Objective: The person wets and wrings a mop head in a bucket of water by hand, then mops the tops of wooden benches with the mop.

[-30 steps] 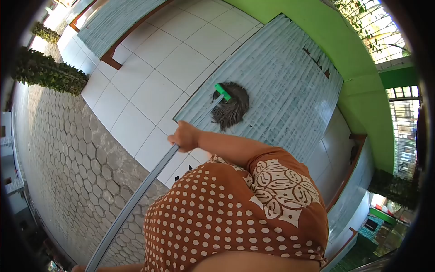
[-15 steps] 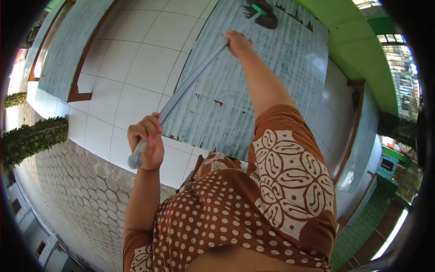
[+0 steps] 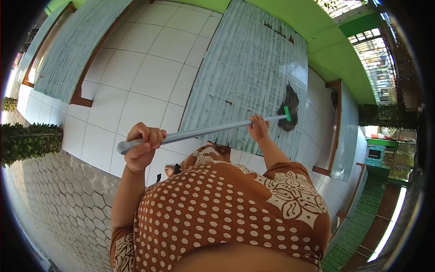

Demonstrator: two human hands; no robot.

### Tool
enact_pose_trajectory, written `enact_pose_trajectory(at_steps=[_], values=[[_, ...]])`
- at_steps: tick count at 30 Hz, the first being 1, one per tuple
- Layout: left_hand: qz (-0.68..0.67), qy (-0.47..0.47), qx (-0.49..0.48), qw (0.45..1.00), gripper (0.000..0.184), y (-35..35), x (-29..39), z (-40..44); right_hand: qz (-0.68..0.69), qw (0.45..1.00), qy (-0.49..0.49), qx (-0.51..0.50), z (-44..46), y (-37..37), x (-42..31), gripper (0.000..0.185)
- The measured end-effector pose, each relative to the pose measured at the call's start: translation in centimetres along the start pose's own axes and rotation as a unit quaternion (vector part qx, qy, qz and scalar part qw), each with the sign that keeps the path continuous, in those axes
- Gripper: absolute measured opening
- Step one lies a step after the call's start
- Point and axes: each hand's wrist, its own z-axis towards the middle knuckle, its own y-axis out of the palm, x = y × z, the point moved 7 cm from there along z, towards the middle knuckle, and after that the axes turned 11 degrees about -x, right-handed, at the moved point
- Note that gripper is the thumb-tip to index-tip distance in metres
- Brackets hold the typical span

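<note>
A broom with a long pale grey-blue handle [image 3: 204,130] lies across the view, its green socket at the right end. Dark bristles [image 3: 290,102] fan out on the right side of a pale blue-green slatted tabletop [image 3: 235,68]. My left hand [image 3: 144,141] is wrapped round the handle close to its rounded end. Farther along, my right hand [image 3: 258,128] grips the handle near the green socket. The lower part of the tabletop is partly hidden behind the handle and my right arm.
White floor tiles [image 3: 149,72] run left of the tabletop. Similar slatted benches stand at the left [image 3: 86,45] and the right [image 3: 344,131]. Green wall [image 3: 331,54] borders the far side. Hexagonal paving [image 3: 81,190] and a leafy hedge [image 3: 31,140] lie at lower left.
The bristles have swept from the far end of the tabletop toward me and to the right. The handle has swung flatter, and my right hand has come nearer my body.
</note>
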Motion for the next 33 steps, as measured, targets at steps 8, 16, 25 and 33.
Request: enact_pose_trajectory(at_steps=[8, 16, 25, 33], values=[[0.000, 0.011, 0.064, 0.998, 0.016, -5.7, 15.3, -12.6, -0.011, 0.979, 0.024, -0.200, -11.0, 9.1, -12.8, 0.014], [0.045, 0.203, 0.191, 0.959, 0.020, -13.7, 31.5, -20.8, 0.051, 0.903, -0.307, -0.297, -0.9, 12.8, -32.1, 0.015], [0.096, 0.461, 0.211, 0.857, 0.018, -20.9, 47.3, -32.9, 0.030, 0.843, -0.527, -0.098, 17.3, -4.4, -64.1, 0.007], [0.199, 0.470, 0.337, 0.791, 0.018, -22.7, 46.5, -35.4, -0.048, 0.858, -0.508, -0.061, 30.9, -1.3, -91.6, 0.016]])
